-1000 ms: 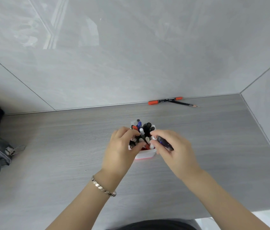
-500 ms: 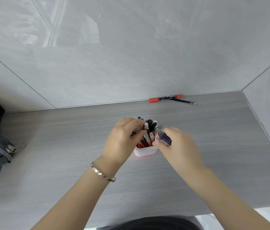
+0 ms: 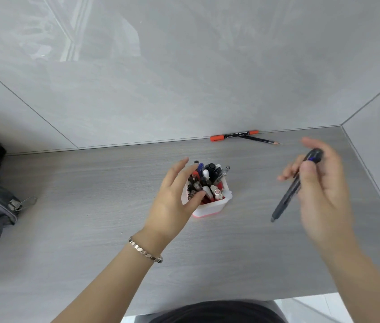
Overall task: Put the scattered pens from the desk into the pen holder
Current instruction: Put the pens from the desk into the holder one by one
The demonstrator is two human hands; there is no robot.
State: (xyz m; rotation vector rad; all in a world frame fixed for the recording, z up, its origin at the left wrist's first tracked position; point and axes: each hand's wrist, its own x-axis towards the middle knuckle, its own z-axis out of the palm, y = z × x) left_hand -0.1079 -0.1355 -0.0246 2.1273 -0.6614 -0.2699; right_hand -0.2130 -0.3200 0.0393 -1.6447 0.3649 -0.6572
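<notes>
Two pens (image 3: 245, 136) by wall, prob. touching.

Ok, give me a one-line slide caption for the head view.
Left hand steadies the packed pen holder while the right hand holds a dark pen; marker and pencil lie by the wall.

- The orange-capped marker (image 3: 234, 135) lying on the desk (image 3: 91, 206) against the wall carries small white print along its black barrel, too fine and blurred to read.
- The dark pen (image 3: 294, 190) in the right hand (image 3: 319, 187) shows no legible marking.
- The pens in the pen holder (image 3: 210, 207) bear no lettering that can be made out.
</notes>
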